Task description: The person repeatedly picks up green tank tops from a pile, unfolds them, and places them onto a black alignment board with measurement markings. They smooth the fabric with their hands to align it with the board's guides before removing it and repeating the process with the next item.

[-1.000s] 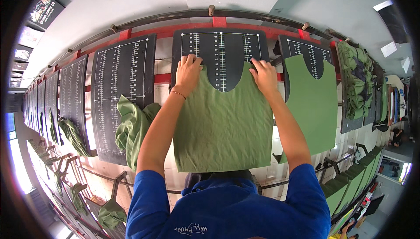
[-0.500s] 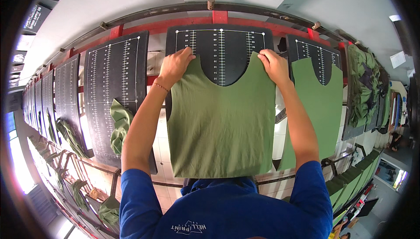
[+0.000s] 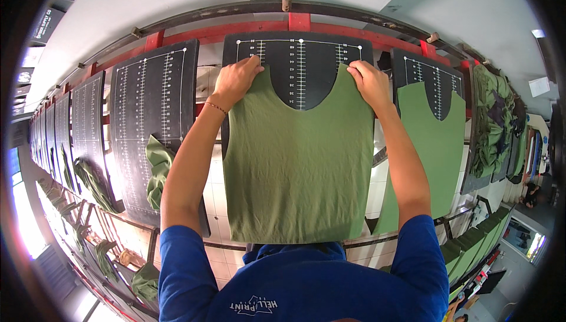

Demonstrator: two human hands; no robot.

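Note:
A green shirt panel (image 3: pixel 298 169) with a deep scooped neckline lies along a black board (image 3: pixel 299 68) marked with white ruler scales. My left hand (image 3: pixel 239 80) pinches its left shoulder tip, and my right hand (image 3: pixel 369 86) pinches the right one. Both shoulder tips reach the upper part of the board. Between them the scales show through the neckline. Light creases run across the lower half of the panel, whose bottom edge lies close to my body.
At right, another marked board (image 3: pixel 433 71) bears a smooth green panel (image 3: pixel 433 145). A crumpled green cloth (image 3: pixel 159 169) rests on the left board (image 3: pixel 132 98). Bunched green cloth (image 3: pixel 492 121) covers a board farther right. A dark rail (image 3: pixel 236 8) and red frame (image 3: pixel 299 22) run behind.
Both hands have shifted slightly away from me, drawing the panel a little up the board. The neckline now covers more of the central scale, and both hands keep their pinch.

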